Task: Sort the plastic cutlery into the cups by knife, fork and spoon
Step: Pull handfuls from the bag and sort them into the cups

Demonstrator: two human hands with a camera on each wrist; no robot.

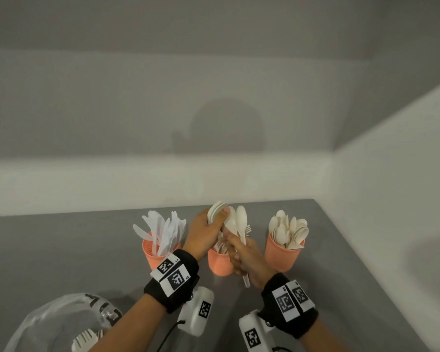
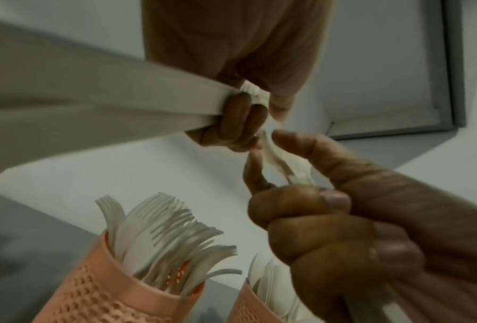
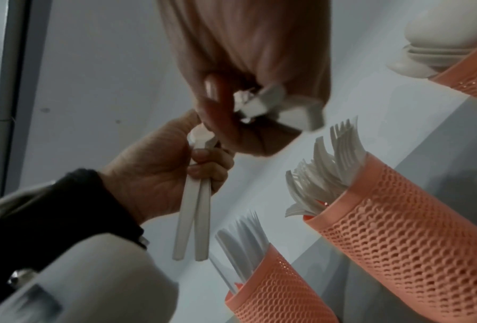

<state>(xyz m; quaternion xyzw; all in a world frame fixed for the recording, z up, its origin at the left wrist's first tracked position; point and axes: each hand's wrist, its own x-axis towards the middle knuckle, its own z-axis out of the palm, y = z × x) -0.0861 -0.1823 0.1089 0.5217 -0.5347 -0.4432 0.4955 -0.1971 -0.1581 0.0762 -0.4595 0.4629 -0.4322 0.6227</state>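
Cutlery still unsorted lies at far left in our clear plastic bag point(image 1: 48, 323), fork tines showing inside. Next, on the grey table point(image 1: 61, 250), stands the knife cup point(image 1: 156, 254), full of white knives. Our left hand point(image 1: 206, 232) is curled around a small bunch of spoons point(image 1: 217, 212), held above the fork cup point(image 1: 220, 262), which stands in the middle with forks in it. Just right of that, our right hand point(image 1: 249, 260) grips a bundle of spoons and at least one fork point(image 1: 240, 222) by the handles, bowls pointing up, touching the left hand's bunch. Farthest right stands the spoon cup point(image 1: 283, 255), packed with spoons.
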